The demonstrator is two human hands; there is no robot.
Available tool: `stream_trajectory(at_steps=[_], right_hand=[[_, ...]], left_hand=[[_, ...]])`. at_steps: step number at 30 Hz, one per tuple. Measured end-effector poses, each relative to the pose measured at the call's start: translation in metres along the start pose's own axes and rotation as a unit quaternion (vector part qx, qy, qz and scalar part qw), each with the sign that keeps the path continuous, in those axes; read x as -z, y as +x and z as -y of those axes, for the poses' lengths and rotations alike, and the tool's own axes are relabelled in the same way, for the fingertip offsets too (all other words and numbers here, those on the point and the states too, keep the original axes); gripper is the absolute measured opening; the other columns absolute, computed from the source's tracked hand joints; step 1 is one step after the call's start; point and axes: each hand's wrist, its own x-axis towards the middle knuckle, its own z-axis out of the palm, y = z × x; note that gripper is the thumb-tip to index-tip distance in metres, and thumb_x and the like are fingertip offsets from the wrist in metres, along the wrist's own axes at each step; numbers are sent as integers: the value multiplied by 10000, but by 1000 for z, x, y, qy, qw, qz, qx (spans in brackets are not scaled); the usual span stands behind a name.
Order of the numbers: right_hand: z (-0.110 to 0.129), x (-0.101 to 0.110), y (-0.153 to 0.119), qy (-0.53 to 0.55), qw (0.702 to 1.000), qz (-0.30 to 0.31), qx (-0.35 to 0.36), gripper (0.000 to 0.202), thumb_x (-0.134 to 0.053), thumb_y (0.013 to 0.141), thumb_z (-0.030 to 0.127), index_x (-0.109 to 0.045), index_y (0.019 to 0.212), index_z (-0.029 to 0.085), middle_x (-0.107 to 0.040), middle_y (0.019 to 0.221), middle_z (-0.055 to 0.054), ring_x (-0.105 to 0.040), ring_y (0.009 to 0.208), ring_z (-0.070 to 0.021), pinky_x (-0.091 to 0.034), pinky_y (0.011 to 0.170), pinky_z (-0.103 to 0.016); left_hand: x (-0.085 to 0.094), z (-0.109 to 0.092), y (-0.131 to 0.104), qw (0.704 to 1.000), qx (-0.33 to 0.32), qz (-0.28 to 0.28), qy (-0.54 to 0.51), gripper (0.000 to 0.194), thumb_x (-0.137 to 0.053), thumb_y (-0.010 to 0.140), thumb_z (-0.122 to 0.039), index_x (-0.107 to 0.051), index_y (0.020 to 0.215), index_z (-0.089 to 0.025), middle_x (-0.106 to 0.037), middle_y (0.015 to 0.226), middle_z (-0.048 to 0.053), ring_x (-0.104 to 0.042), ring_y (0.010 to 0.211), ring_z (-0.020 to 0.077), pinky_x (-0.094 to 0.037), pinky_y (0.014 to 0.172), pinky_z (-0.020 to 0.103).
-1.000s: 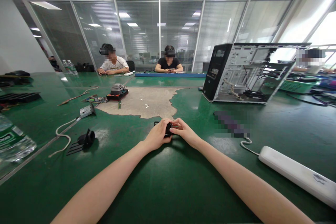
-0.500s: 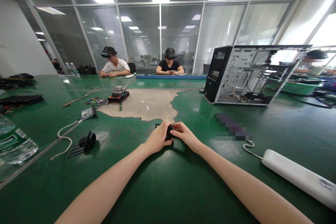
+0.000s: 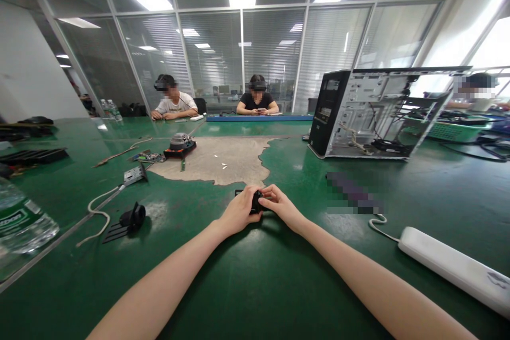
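A small black part, its kind hard to make out, sits between my two hands just above the green table. My left hand is closed around it from the left, and a black edge of it shows past the knuckles. From the right, my right hand pinches the near end of the part with thumb and fingertips. Most of the part is hidden by the fingers. To the left on the table lies a black plastic piece with several flat prongs.
An open computer case stands at the right. A blurred dark object and a white power strip lie nearer. Leftward are a water bottle, a pale cable and a metal-finned fan cooler. Two people sit across the table.
Both hands stay in nearly the same place on the black part, with only a slight shift of the fingers. The camera view has tipped slightly.
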Motion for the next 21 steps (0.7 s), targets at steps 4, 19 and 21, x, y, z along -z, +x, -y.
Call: stream_trajectory(at_steps=[4, 19, 21], right_hand=[[-3, 2, 2, -13, 1000, -5, -8, 271, -603, 659, 320, -494, 876, 200, -551, 905, -20, -534, 831, -141, -409, 785, -327], [-2, 1, 0, -10, 1000, -2, -1, 263, -594, 674, 295, -471, 888, 206, -545, 888, -8, -538, 819, -132, -419, 774, -316], [-3, 2, 1, -24, 1000, -2, -4, 260, -586, 679, 294, -487, 898, 196, -542, 922, -21, -534, 846, -138, -406, 802, -323]], left_hand=[[-1, 0, 0, 1000, 4, 1, 8, 590, -567, 650, -173, -257, 1151, -199, -404, 1113, 79, -450, 994, 215, -397, 833, 385], [0, -1, 2, 999, 21, 18, 19, 559, -555, 660, -204, -260, 1135, -199, -412, 1099, 73, -467, 964, 207, -404, 815, 360], [1, 0, 2, 999, 25, 21, 21, 552, -546, 669, -213, -256, 1139, -202, -408, 1104, 73, -469, 962, 207, -404, 814, 358]])
